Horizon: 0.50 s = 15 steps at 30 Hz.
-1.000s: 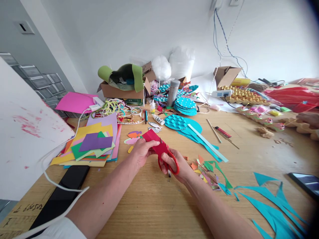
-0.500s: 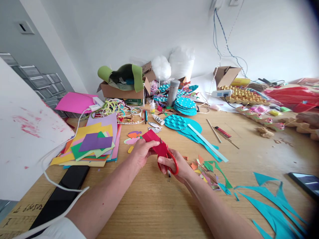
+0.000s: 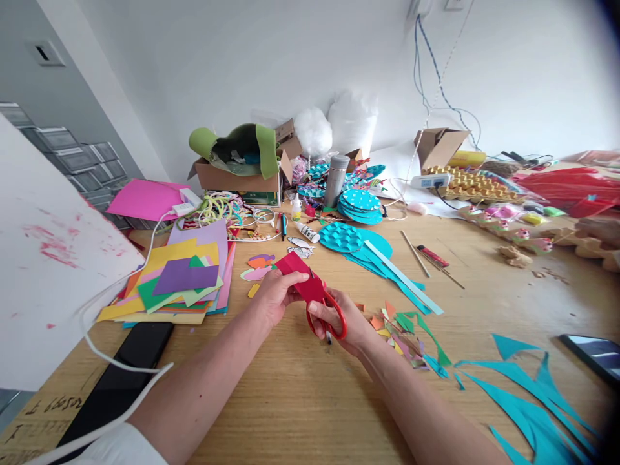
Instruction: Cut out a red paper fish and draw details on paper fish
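Between thumb and fingers, my left hand (image 3: 275, 294) pinches a folded-looking piece of red paper (image 3: 292, 263) above the table. My right hand (image 3: 341, 321) grips a pair of red-handled scissors (image 3: 341, 323), with fingers in the loops. The blades lie against the paper's right part, partly hidden by it. Below the scissors, a dark pen tip (image 3: 329, 338) shows; most of it is hidden. Just beyond my left hand lie small cut paper shapes (image 3: 261, 261) in orange, purple, pink and green. Coloured paper scraps (image 3: 407, 326) are scattered beside my right wrist.
A stack of coloured paper (image 3: 186, 276) and a black phone (image 3: 130, 361) lie left. Turquoise offcuts (image 3: 523, 394) spread at the front right. Turquoise discs (image 3: 341, 237), a glue bottle (image 3: 296, 210) and a grey flask (image 3: 336, 181) stand behind. A white cable (image 3: 97, 332) crosses the left side.
The scissor blades have shifted slightly against the red paper. Both hands keep almost the same place and hold; nothing else has visibly moved.
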Motion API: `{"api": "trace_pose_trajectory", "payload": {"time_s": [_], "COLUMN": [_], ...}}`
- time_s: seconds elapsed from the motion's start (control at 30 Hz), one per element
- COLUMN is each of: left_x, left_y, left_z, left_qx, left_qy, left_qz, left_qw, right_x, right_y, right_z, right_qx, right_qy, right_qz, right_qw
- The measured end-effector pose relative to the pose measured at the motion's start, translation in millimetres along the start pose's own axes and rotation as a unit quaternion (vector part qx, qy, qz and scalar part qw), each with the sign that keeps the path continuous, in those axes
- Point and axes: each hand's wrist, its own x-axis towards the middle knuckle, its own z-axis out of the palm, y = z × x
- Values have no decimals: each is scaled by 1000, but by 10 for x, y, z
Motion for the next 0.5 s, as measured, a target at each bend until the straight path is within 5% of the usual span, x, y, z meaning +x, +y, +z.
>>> {"api": "trace_pose_trajectory", "payload": {"time_s": [0.5], "left_x": [5], "left_y": [-2], "left_z": [14], "left_qx": [-10], "left_qy": [20], "left_qz": [2], "left_qw": [1000], "right_x": [10], "right_y": [-1], "right_z": [2], "right_qx": [4], "right_qy": [0], "right_qz": [4], "right_qw": [1000]}}
